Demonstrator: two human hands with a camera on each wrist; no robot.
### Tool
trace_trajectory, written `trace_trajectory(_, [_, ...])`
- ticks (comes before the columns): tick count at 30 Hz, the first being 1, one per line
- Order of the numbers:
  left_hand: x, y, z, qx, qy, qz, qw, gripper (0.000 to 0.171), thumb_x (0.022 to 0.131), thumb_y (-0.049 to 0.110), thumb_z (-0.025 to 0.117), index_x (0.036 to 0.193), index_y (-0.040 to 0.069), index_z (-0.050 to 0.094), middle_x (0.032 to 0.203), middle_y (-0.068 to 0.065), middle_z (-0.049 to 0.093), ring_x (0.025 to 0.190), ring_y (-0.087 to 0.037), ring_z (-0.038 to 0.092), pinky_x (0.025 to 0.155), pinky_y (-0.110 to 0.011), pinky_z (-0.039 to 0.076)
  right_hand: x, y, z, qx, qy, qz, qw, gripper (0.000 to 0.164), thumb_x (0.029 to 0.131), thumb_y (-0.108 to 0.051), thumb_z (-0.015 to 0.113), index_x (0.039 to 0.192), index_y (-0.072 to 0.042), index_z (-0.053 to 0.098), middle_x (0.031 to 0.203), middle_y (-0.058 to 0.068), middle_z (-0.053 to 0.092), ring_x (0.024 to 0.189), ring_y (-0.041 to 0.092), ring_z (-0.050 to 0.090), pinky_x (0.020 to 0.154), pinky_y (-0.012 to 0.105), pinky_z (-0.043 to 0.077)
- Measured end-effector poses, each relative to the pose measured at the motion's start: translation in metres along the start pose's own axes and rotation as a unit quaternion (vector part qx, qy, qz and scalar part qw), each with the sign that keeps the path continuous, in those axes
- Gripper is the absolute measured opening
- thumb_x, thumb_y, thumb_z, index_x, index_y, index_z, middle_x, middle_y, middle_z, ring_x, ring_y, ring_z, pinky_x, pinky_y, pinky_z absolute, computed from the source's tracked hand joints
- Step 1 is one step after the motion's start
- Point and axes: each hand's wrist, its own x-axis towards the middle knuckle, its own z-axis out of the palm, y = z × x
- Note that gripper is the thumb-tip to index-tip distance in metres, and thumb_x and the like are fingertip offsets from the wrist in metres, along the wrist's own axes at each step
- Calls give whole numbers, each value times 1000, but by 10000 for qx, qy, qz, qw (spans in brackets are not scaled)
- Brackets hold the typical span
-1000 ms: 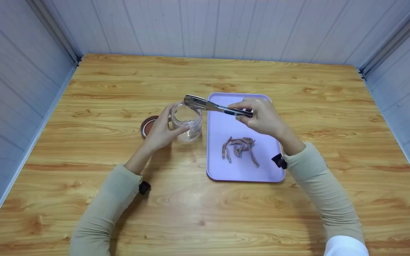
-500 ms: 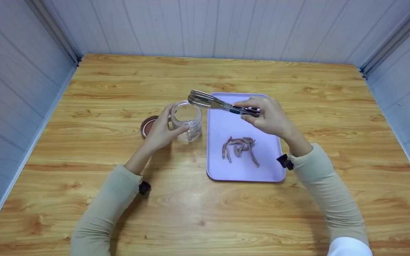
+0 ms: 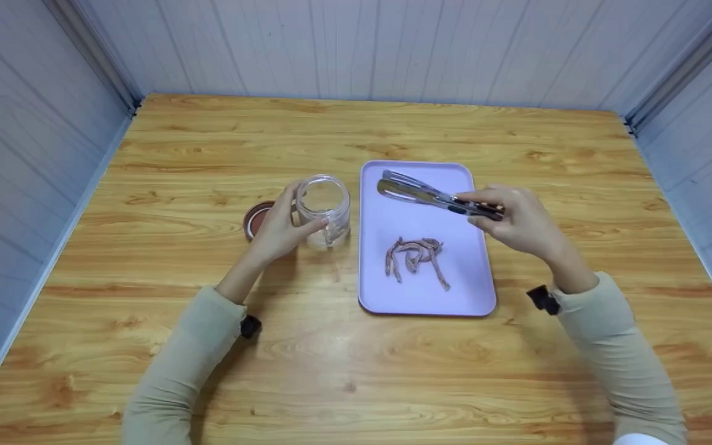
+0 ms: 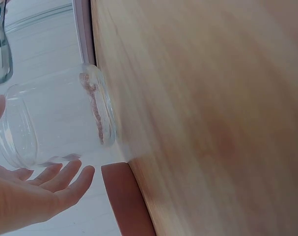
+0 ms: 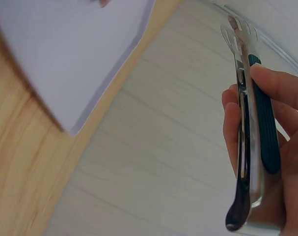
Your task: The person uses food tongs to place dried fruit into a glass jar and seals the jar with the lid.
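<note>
My left hand [image 3: 282, 227] holds a clear jar [image 3: 325, 210] upright on the table, its thumb across the near side and its fingers behind. In the left wrist view a brown, stringy strip [image 4: 94, 105] lies at the jar's bottom. Metal tongs [image 3: 421, 193] with dark handle grips are pinched between thumb and fingers of my right hand [image 3: 520, 219]. Their slotted ends sit slightly apart over the upper part of the lilac tray [image 3: 387, 296], with nothing between them. Several dried, brown, twisted strips [image 3: 418, 256] lie in a loose heap on the tray.
A reddish-brown round lid [image 3: 257, 217] lies on the wooden table [image 3: 306, 371], left of the jar and partly behind my left hand. Pale panelled walls [image 3: 356, 49] enclose the table at the back and both sides.
My right hand has carried the tongs from over the jar's mouth rightward to above the tray, and their ends have parted somewhat. The left hand and jar stay in place.
</note>
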Motion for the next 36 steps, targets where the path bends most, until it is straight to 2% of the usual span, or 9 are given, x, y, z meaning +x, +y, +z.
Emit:
trace_trajectory(6, [0,1,0,8,35,9,10000,79,75,39,68,136,10,27,133,-10,33,116,-29,38,95,-41,32,-20,16,-5,177,-446,59,9988,35,76,-2,66,109,-13,64,81,-4,58,52,9,41,44,23,35])
trace_trajectory(13, [0,1,0,-5,44,71,10000,78,75,37,68,135,10,27,133,-11,34,116,-28,39,95,-41,33,-30,31,2,130,-999,-70,9949,35,77,-1,65,110,-11,63,80,-5,57,55,9,41,45,23,35])
trace_trajectory(23, [0,2,0,-69,26,53,10000,79,74,39,68,136,12,27,134,-10,33,116,-29,38,94,-44,32,-31,38,8,-378,-1233,26,9917,34,77,-3,65,110,-11,63,80,-4,56,55,8,42,46,24,36])
trace_trajectory(36, [1,0,0,-19,23,53,10000,78,74,40,68,135,9,28,132,-14,35,114,-32,40,92,-44,35,-22,35,13,-858,-1307,-243,9874,38,74,-2,67,109,-15,65,78,-3,55,55,8,40,46,24,33])
